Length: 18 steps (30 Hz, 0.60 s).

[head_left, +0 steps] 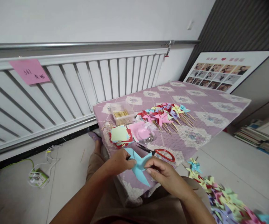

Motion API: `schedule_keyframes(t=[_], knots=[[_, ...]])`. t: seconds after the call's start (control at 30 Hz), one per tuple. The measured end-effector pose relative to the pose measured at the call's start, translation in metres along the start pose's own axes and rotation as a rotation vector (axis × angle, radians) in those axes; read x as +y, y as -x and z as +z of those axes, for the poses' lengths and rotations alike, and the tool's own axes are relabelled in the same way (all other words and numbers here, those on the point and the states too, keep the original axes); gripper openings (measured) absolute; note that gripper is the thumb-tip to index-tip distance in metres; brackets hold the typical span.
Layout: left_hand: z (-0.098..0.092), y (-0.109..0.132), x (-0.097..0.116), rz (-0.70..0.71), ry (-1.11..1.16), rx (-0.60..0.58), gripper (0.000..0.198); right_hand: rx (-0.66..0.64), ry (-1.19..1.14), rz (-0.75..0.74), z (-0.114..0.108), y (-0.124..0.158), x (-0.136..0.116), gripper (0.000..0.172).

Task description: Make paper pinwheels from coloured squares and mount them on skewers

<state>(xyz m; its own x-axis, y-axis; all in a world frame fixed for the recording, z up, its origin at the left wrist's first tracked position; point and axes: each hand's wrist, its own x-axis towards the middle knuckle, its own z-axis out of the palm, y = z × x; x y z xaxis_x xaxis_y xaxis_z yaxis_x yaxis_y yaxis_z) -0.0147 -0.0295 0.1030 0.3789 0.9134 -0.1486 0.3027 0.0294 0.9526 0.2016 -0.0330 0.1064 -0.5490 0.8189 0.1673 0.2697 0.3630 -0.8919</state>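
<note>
Between my two hands is a light blue paper pinwheel [139, 169], with cut corners partly folded toward its middle. My left hand [120, 161] pinches its left side, thumb on top. On the right, my right hand [161, 172] grips another corner between thumb and fingers. Just beyond the paper lie scissors [164, 153] with red handles and dark blades. A stack of coloured paper squares [120, 134], pale yellow on top, sits past my left hand. Beside it are pink paper [136, 130] and a clear bag of small metallic pieces [148, 138].
A clear plastic box [122, 113] holds thin wooden sticks. Finished pinwheels on sticks [163, 116] are heaped on the patterned tablecloth [195, 93]. More pinwheels [228, 199] lie low at the right. A radiator [78, 84] runs along the wall; a power strip with cables [40, 178] rests on the floor.
</note>
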Motion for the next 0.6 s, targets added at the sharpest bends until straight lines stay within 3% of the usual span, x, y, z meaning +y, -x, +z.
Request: schedule_keyframes(t=[0.3,0.6], knots=[[0.016,-0.004,-0.008,-0.027,-0.003,0.108,0.016,0.162,0.189,0.03,0.015,-0.005,0.001,0.019],[0.023,-0.004,-0.011,-0.043,0.1,0.12,0.008,0.222,0.242,0.053,0.024,-0.008,0.007,0.018]])
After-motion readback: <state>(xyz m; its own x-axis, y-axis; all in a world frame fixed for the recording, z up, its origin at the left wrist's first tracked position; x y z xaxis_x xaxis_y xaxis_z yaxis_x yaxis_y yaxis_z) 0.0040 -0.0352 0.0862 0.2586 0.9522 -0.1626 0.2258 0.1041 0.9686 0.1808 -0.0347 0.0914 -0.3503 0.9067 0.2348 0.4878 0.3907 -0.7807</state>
